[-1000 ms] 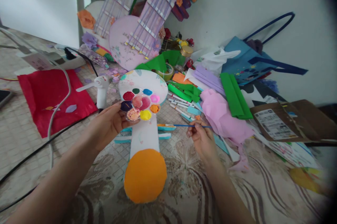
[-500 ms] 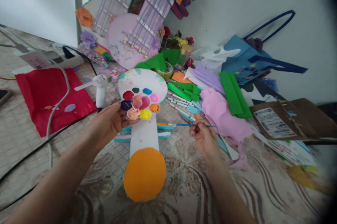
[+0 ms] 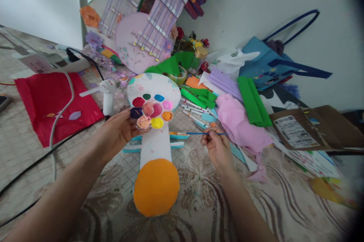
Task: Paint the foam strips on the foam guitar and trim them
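My left hand (image 3: 123, 128) grips the left edge of a paint palette (image 3: 156, 110) whose wells hold red, green, blue, pink, orange, yellow and dark paint. Between the fingers of my right hand (image 3: 216, 144) is a thin blue paintbrush (image 3: 196, 134), held level with its bristles pointing left. Those bristles are just below the palette's right side, apart from the paint. Under the palette lies a white cutout shape (image 3: 156, 145) with a round painted top, a narrow body and blue-edged side strips. An orange disc (image 3: 157, 187) covers its lower end.
A white hot glue gun (image 3: 108, 98) stands left of the palette, near red paper (image 3: 58, 109) crossed by cables. Markers (image 3: 196, 111), pink paper (image 3: 241, 120) and green paper (image 3: 254, 101) lie to the right. Behind are a glass jar (image 3: 197, 62) and a blue bag (image 3: 261, 63).
My right hand has shifted slightly left with the paintbrush. The palette and my left hand have stayed almost where they were.
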{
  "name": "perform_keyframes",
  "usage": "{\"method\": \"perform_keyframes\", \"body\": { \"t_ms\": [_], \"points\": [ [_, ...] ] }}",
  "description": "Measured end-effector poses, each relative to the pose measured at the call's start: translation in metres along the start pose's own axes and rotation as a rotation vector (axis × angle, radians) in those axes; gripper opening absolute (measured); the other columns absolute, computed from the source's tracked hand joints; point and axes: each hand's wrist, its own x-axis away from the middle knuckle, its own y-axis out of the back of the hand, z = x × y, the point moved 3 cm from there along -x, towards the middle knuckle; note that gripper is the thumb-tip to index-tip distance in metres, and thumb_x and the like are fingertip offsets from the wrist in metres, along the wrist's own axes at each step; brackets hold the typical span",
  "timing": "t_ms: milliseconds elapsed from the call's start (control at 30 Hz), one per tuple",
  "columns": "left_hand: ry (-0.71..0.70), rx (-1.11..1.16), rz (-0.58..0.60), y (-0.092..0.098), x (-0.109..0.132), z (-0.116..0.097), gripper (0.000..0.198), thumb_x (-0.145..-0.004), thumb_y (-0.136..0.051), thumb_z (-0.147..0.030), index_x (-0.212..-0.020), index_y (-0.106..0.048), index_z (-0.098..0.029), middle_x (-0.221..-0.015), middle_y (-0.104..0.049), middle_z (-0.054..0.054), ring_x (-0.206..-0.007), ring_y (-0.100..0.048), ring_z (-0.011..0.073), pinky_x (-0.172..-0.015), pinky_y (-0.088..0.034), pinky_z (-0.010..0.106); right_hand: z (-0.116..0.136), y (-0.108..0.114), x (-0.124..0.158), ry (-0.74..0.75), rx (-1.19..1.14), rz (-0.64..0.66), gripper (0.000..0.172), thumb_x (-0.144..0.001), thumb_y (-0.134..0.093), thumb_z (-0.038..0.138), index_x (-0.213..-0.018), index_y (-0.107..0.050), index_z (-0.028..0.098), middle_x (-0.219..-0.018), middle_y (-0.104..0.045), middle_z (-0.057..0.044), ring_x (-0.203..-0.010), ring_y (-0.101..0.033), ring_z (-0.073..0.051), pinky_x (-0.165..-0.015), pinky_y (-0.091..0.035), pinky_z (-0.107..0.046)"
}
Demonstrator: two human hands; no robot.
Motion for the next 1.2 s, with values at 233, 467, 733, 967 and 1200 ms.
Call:
{"method": "perform_keyframes", "body": {
  "t_ms": [233,467,733,967,1200],
  "points": [
    [0.006,0.017,-0.039,0.001,-0.002,0.000,0.038,-0.097,-0.028,-0.013,-0.085,-0.065,-0.009,-0.073,-0.074,0.009,-0.065,-0.071,0.0172,-0.062,-0.062,0.035,0.002,0.002,-0.001,-0.002,-0.068,-0.048,0.010,-0.078,-0.063,0.027,-0.071,-0.065,0.020,-0.064,-0.055,0.002,-0.057,-0.051,-0.009,-0.051,-0.039,-0.023],
    [0.004,0.032,-0.038,0.000,-0.003,0.000,0.037,-0.097,-0.030,-0.014,-0.090,-0.066,-0.010,-0.079,-0.075,0.009,-0.068,-0.072,0.0176,-0.062,-0.063,0.036,-0.001,-0.010,0.001,-0.006,-0.056,0.010,0.010,-0.081,-0.062,0.028,-0.074,-0.065,0.021,-0.067,-0.057,0.002,-0.059,-0.052,-0.010,-0.052,-0.040,-0.023],
    [-0.001,0.010,-0.039,0.001,-0.003,0.001,0.037,-0.097,-0.029,-0.013,-0.088,-0.066,-0.009,-0.076,-0.075,0.010,-0.068,-0.072,0.0182,-0.063,-0.063,0.036,-0.004,-0.009,-0.001,-0.005,-0.045,0.010,0.011,-0.079,-0.063,0.028,-0.074,-0.066,0.020,-0.067,-0.057,0.002,-0.058,-0.052,-0.009,-0.051,-0.040,-0.023],
    [-0.004,0.025,-0.028,0.001,-0.002,0.002,0.037,-0.097,-0.030,-0.014,-0.090,-0.066,-0.010,-0.082,-0.075,0.010,-0.071,-0.072,0.0186,-0.063,-0.063,0.036,0.000,-0.010,0.000,0.005,-0.058,-0.004,0.011,-0.080,-0.062,0.027,-0.072,-0.065,0.020,-0.065,-0.056,0.002,-0.057,-0.052,-0.010,-0.051,-0.040,-0.023],
    [-0.014,-0.027,-0.025,0.000,-0.002,0.001,0.036,-0.096,-0.030,-0.017,-0.093,-0.066,-0.013,-0.078,-0.075,0.008,-0.072,-0.072,0.0187,-0.063,-0.063,0.034,-0.002,-0.011,0.000,-0.006,-0.024,-0.013,0.011,-0.079,-0.062,0.029,-0.073,-0.065,0.020,-0.066,-0.056,0.002,-0.058,-0.052,-0.010,-0.051,-0.040,-0.023]
  ]
}}
